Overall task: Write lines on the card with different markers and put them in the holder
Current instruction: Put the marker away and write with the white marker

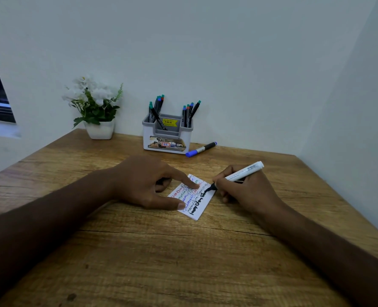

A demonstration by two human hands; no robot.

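Note:
A small white card (202,204) lies tilted on the wooden table, covered with several handwritten lines in red, green, blue and thick black. My left hand (143,182) presses it down with forefinger and thumb on its left part; something dark is tucked under its curled fingers. My right hand (243,187) grips a white-bodied black marker (243,172), its tip touching the card's right edge at the end of the thick black line. The white and grey holder (168,136) stands at the back against the wall with several markers upright in it.
A blue-capped marker (201,149) lies on the table just right of the holder. A white pot of white flowers (95,111) stands at the back left. Walls close the table at the back and right. A window is at far left.

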